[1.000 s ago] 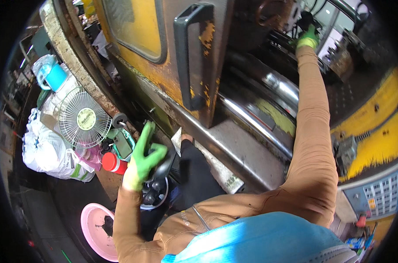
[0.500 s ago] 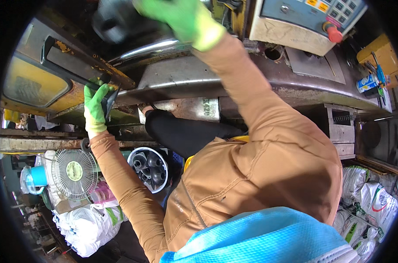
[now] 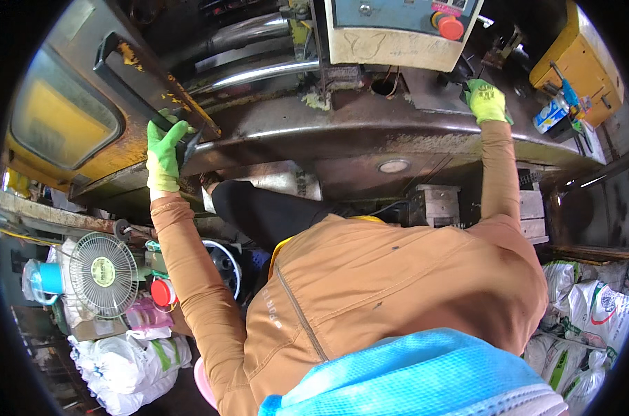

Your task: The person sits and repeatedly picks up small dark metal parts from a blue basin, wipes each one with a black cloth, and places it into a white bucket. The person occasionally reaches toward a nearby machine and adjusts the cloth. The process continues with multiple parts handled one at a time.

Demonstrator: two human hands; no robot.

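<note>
At the left, my left hand (image 3: 163,154) in a green-yellow glove is wrapped round the lower end of a long black handle (image 3: 130,87). That handle is fixed to a yellow machine door (image 3: 68,114) with a window and worn paint. Far over to the right, my right hand (image 3: 486,102), gloved alike, is above the machine's metal ledge (image 3: 425,125). Its fingers are bent beside a dark object (image 3: 461,72), mostly hidden and hard to make out; whether they grip it does not show.
A control panel (image 3: 397,41) with a red button (image 3: 450,28) hangs above the ledge. Polished bars (image 3: 259,75) run inside the machine. A yellow box (image 3: 581,59) and a spray can (image 3: 551,114) stand right. Below are a fan (image 3: 103,270), a bucket (image 3: 239,274) and white sacks (image 3: 598,312).
My right hand has swung from the machine's opening to the far right; the black rounded part it held there no longer shows clearly. My left hand stays on the handle. The view has shifted.
</note>
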